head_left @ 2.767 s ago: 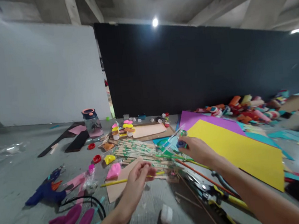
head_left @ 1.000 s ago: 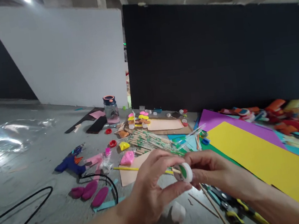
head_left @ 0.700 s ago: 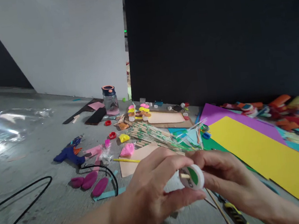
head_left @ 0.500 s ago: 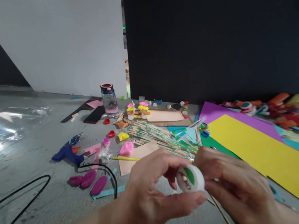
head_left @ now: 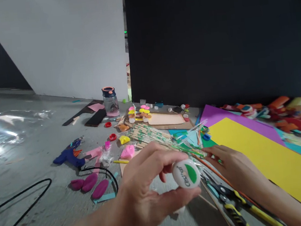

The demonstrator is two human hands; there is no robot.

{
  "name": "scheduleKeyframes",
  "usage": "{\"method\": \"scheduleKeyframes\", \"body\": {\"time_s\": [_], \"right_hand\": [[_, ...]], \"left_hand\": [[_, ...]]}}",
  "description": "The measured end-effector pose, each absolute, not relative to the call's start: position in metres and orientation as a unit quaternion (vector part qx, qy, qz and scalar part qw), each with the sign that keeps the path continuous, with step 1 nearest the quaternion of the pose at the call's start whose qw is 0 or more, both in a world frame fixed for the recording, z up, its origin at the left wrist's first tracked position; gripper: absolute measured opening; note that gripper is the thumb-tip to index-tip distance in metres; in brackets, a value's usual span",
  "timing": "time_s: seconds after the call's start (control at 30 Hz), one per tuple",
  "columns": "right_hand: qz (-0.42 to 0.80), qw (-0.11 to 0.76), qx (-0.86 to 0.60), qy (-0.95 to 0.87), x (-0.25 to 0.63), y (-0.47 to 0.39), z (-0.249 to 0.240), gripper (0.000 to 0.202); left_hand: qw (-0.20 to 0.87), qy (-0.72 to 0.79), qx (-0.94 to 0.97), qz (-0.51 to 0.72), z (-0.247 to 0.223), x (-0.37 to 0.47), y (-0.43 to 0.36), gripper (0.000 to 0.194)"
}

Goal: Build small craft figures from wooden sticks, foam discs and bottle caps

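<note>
My left hand (head_left: 150, 185) pinches a white bottle cap (head_left: 182, 177) between thumb and fingers, its printed top with a green patch turned towards me. My right hand (head_left: 231, 165) is stretched out over the right side of the pile, its thumb and fingertips drawn together beside green strips (head_left: 188, 149). What those fingertips hold, if anything, is too small to make out. Beneath the right wrist lie pliers (head_left: 225, 195) with yellow and black handles, and a thin orange strand (head_left: 214, 171) runs alongside them.
Wooden skewers (head_left: 149, 133) in green-printed wrapping lie mid-table. Yellow sheet (head_left: 269, 154) and purple sheet (head_left: 207, 115) spread rightwards. A blue glue gun (head_left: 68, 158) with a black cord (head_left: 27, 205) lies left, near magenta pieces (head_left: 100, 188). Behind stand a water bottle (head_left: 110, 104) and phone (head_left: 96, 118).
My right hand has left the cap and moved forward to the pile, uncovering the pliers. My left hand still holds the cap, now turned so its print shows.
</note>
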State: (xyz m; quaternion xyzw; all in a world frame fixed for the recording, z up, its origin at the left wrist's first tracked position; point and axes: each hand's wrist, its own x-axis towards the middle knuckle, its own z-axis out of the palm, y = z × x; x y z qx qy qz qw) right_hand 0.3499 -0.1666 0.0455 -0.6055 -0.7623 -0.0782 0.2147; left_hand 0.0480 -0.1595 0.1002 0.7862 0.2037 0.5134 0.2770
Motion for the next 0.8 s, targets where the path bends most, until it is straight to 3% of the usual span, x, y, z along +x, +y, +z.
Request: {"method": "scheduleKeyframes", "body": {"time_s": [0.13, 0.33, 0.5, 0.63, 0.8], "right_hand": [[-0.068, 0.184, -0.610, -0.768, 0.348, -0.164, 0.045, 0.031], [-0.037, 0.186, -0.652, -0.735, 0.372, -0.142, 0.055, 0.026], [-0.024, 0.157, -0.716, -0.679, 0.419, -0.105, 0.053, 0.025], [-0.013, 0.100, -0.743, -0.661, 0.441, -0.083, 0.039, 0.017], [-0.004, 0.032, -0.780, -0.625, 0.458, -0.061, 0.022, 0.023]], "left_hand": [[0.260, 0.198, 0.802, 0.500, 0.101, 0.046, -0.159, 0.047], [0.280, 0.231, 0.801, 0.477, 0.094, 0.052, -0.153, 0.042], [0.434, 0.276, 0.730, 0.450, 0.078, 0.062, -0.143, 0.026], [0.576, 0.272, 0.642, 0.426, 0.074, 0.070, -0.134, 0.024], [0.660, 0.251, 0.577, 0.410, 0.075, 0.077, -0.125, 0.018]]}}
